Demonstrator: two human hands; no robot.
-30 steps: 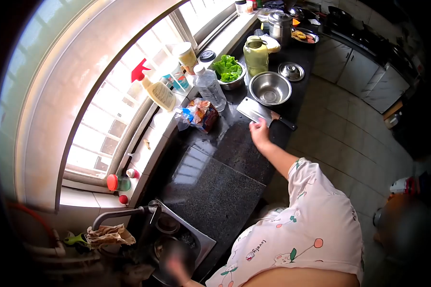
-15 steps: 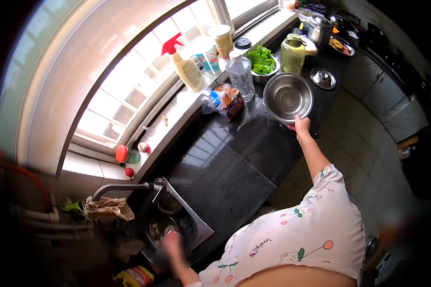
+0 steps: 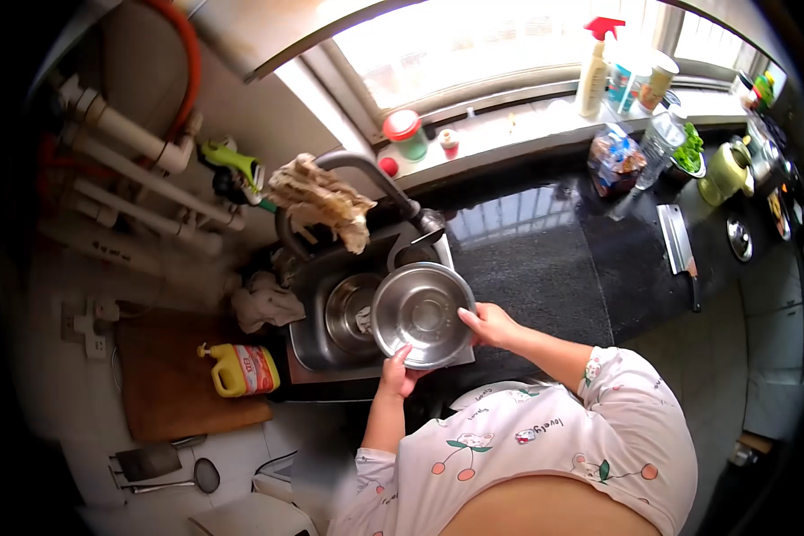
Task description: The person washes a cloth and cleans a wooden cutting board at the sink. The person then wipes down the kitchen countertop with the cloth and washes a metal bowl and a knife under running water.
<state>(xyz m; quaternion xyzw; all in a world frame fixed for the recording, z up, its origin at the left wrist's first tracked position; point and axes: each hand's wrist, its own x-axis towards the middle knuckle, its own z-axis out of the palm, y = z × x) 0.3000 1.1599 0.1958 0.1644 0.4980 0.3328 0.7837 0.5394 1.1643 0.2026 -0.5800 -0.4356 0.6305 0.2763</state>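
Note:
A steel bowl (image 3: 424, 313) is tilted towards me at the right part of the sink (image 3: 305, 313). My left hand (image 3: 402, 373) grips its near rim, thumb over the edge. On the right side of the same rim my right hand (image 3: 493, 325) is closed, with its thumb inside. Another metal bowl (image 3: 338, 317) sits in the sink to the left, holding a small pale item I cannot make out. The grey faucet (image 3: 375, 174) arches behind, with a crumpled brown cloth or paper (image 3: 326, 201) hanging on it.
A cleaver (image 3: 677, 241) lies on the black counter (image 3: 527, 259), near a pot lid (image 3: 739, 239), a plastic bottle (image 3: 661, 147) and a bread bag (image 3: 615, 161). Left of the sink are a yellow detergent jug (image 3: 246, 369), a wooden board (image 3: 165, 393) and a rag (image 3: 266, 302).
My right hand has brought the bowl from the far right of the counter to the sink. My left hand has left the sink and taken its rim. The view has swung left; the cleaver is now visible.

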